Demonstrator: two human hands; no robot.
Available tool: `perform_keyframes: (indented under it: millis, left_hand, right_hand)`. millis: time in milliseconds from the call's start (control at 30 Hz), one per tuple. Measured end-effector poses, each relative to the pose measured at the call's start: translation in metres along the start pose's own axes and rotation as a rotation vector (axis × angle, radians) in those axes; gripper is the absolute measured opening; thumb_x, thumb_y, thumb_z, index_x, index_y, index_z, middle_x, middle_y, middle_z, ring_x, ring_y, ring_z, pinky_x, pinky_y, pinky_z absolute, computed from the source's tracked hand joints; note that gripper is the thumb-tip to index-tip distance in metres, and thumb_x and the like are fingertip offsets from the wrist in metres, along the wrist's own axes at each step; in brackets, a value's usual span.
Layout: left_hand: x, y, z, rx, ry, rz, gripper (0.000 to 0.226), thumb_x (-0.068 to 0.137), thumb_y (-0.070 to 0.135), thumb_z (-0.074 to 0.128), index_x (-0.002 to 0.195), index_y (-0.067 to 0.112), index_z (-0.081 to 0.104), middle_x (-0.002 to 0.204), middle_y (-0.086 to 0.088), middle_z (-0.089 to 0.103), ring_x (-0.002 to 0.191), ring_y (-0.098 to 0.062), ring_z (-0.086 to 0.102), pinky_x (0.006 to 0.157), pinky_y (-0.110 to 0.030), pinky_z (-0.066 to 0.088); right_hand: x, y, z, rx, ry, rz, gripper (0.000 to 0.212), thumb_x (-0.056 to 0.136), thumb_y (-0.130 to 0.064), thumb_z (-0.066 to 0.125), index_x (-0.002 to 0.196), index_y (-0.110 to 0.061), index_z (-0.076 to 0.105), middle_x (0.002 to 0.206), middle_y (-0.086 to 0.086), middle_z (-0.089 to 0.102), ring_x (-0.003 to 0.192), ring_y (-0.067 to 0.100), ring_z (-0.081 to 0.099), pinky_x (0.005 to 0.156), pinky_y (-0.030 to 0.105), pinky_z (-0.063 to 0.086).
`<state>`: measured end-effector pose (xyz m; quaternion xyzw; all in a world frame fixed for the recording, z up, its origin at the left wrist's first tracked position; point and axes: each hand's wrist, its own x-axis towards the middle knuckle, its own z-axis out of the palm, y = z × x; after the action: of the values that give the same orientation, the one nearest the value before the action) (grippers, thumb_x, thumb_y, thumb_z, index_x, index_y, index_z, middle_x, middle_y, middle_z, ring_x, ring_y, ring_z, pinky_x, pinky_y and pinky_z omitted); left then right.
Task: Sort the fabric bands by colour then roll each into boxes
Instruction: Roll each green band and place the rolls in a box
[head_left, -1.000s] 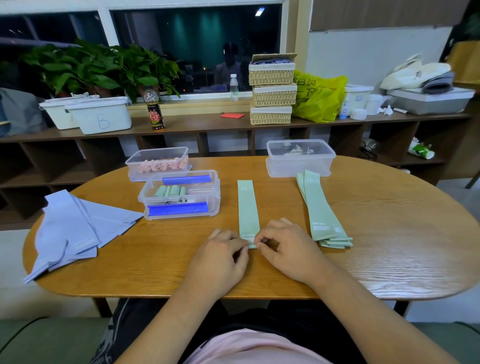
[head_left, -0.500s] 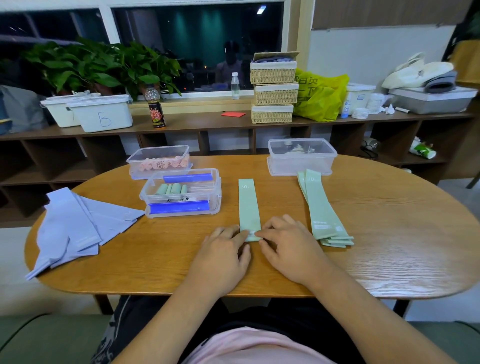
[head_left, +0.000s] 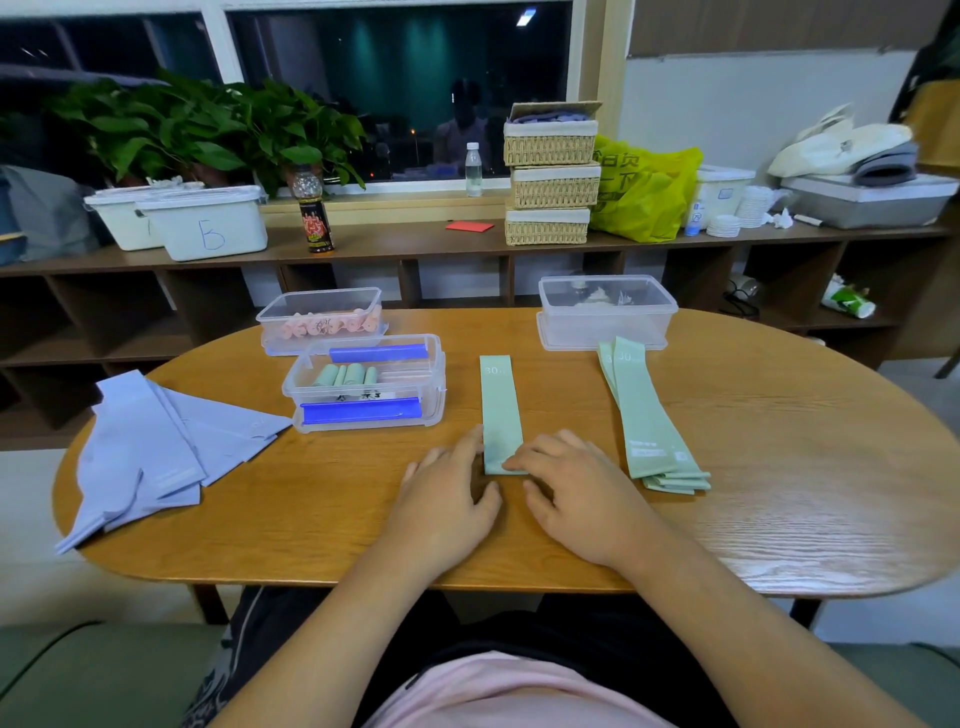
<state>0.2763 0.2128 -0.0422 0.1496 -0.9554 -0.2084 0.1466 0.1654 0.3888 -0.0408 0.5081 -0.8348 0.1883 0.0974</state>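
A mint-green band (head_left: 498, 405) lies lengthwise on the wooden table (head_left: 779, 467), its near end rolled up between my hands. My left hand (head_left: 447, 488) rests flat, its index finger along the band's left edge. My right hand (head_left: 576, 493) curls its fingers over the rolled end, with the thumb behind it. More green bands (head_left: 649, 421) are stacked to the right. A pile of lilac bands (head_left: 156, 441) lies at the left. A clear box (head_left: 369, 384) with blue clips holds several green rolls. Behind it, another box (head_left: 322, 319) holds pink rolls.
A third clear box (head_left: 605, 312) stands at the back right of the table. Behind the table runs a long shelf (head_left: 415, 239) with white bins, a bottle, stacked wicker baskets and a yellow bag. My lap is under the near table edge.
The rolled near end of the green band has moved away from me, so the flat part is shorter. Both hands moved forward with it.
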Motion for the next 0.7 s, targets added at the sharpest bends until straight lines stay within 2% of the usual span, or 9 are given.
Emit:
perform_keyframes:
  millis: [300, 500, 700]
  left_hand:
    - [0.004, -0.002, 0.0, -0.072, 0.0, -0.042, 0.074, 0.099, 0.045, 0.06, 0.164, 0.035, 0.025, 0.151, 0.025, 0.052, 0.146, -0.007, 0.036, 0.123, -0.038, 0.026]
    - [0.003, -0.002, 0.001, -0.046, 0.021, -0.025, 0.061, 0.098, 0.047, 0.058, 0.155, 0.043, 0.038, 0.147, 0.017, 0.056, 0.142, -0.007, 0.039, 0.117, -0.035, 0.03]
    - [0.003, 0.003, -0.003, -0.004, 0.019, -0.017, 0.054, 0.1, 0.046, 0.055, 0.153, 0.041, 0.046, 0.148, 0.015, 0.055, 0.143, -0.007, 0.037, 0.118, -0.036, 0.03]
  right_hand:
    - [0.013, 0.006, 0.001, 0.012, -0.052, 0.021, 0.04, 0.106, -0.036, 0.05, 0.144, -0.035, 0.06, 0.133, -0.021, 0.058, 0.124, 0.006, 0.044, 0.105, 0.037, 0.047]
    - [0.031, 0.015, -0.001, -0.041, -0.095, 0.031, 0.043, 0.106, -0.042, 0.048, 0.147, -0.036, 0.059, 0.131, -0.017, 0.057, 0.123, 0.007, 0.043, 0.105, 0.038, 0.047]
    - [0.038, 0.015, 0.001, -0.089, -0.109, 0.041, 0.045, 0.107, -0.047, 0.044, 0.148, -0.038, 0.057, 0.13, -0.016, 0.053, 0.121, 0.009, 0.042, 0.101, 0.039, 0.046]
